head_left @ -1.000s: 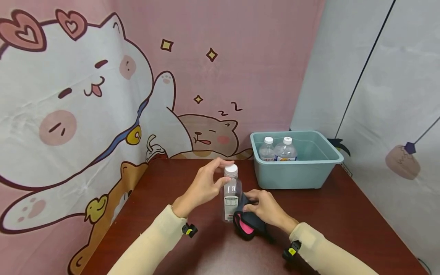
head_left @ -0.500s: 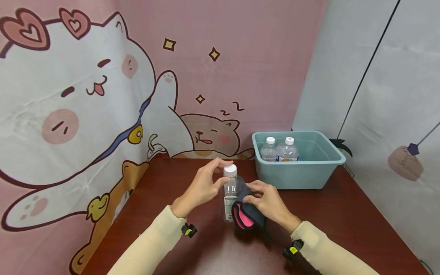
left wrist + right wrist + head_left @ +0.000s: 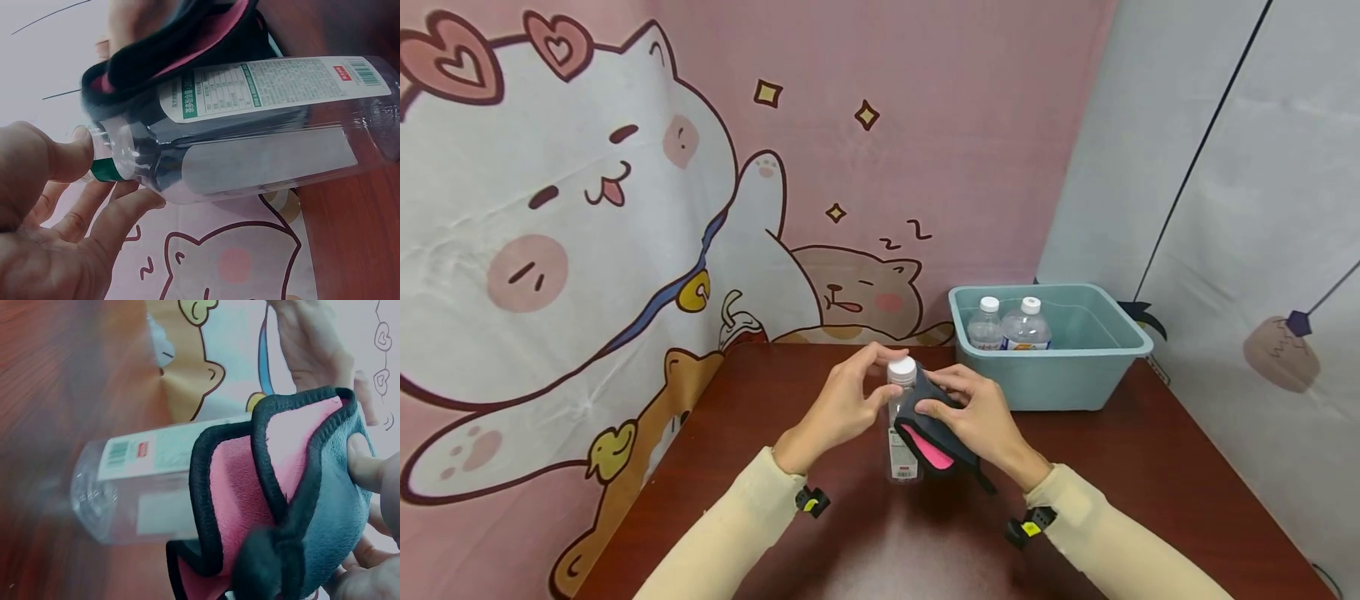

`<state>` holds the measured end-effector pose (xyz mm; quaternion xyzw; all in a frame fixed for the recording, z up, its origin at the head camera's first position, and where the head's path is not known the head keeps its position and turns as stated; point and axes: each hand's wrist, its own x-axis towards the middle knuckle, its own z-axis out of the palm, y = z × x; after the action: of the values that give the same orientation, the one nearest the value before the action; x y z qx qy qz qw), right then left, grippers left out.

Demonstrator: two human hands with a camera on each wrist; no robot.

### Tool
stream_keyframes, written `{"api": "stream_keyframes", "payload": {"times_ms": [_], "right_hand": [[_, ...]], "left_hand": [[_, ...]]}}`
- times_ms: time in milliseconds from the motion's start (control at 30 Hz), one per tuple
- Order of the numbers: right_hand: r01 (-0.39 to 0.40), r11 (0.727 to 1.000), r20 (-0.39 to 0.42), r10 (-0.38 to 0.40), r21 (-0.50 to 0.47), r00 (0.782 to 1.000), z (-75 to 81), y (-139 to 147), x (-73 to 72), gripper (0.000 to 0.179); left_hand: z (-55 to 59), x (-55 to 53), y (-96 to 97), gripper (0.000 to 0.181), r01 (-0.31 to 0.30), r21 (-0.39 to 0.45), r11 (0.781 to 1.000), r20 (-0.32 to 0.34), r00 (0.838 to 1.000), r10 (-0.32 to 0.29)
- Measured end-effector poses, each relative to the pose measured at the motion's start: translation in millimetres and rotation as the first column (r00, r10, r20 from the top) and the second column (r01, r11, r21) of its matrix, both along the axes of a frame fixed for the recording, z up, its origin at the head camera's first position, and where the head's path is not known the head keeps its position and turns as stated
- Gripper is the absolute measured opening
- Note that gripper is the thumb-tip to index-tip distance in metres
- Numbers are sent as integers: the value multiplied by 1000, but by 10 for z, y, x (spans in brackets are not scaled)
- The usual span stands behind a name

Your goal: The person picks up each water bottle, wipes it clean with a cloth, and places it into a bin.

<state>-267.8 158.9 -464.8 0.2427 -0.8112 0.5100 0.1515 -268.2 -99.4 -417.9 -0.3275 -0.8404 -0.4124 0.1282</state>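
A clear plastic bottle (image 3: 904, 457) with a white cap stands upright on the table. My left hand (image 3: 848, 398) holds it at the top, thumb and fingers around the cap and neck. My right hand (image 3: 985, 418) pinches a dark grey, pouch-like cloth (image 3: 942, 417) with black edging and a bright pink lining. This cloth lies against the right side of the bottle, hiding part of its upper body. In the right wrist view, the pink lining (image 3: 240, 487) shows at its gaping opening, and the thumb presses the grey outside. The left wrist view shows the bottle's label (image 3: 250, 87).
A blue-green plastic bin (image 3: 1045, 379) stands at the back right of the reddish-brown table (image 3: 760, 517). Inside it are two capped clear bottles, a smaller one (image 3: 985, 329) and a wider one (image 3: 1027, 327). A cartoon-printed curtain (image 3: 970, 125) hangs behind the table.
My right hand has raised the grey cloth from low beside the bottle up to its shoulder, tilting it against the bottle. My left hand has stayed at the cap.
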Motion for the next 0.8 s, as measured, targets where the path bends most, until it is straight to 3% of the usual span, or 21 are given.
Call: {"api": "stream_keyframes", "payload": {"times_ms": [267,467,633,800], "right_hand": [[-16,994,3,16,-111,1000,103,-98,1,42],[-30,995,-1,30,-94,1000,77,-64,-6,35],[-62,992,50,67,-107,996,45,-53,-35,41],[-36,994,131,50,-103,990,-5,-92,-62,56]], "left_hand": [[2,2,18,52,4,14,1000,-6,1000,-4],[0,-10,25,52,-1,0,1000,-26,1000,1],[10,-6,21,52,1,8,1000,-22,1000,-1],[13,0,14,51,4,9,1000,-15,1000,-4]]}}
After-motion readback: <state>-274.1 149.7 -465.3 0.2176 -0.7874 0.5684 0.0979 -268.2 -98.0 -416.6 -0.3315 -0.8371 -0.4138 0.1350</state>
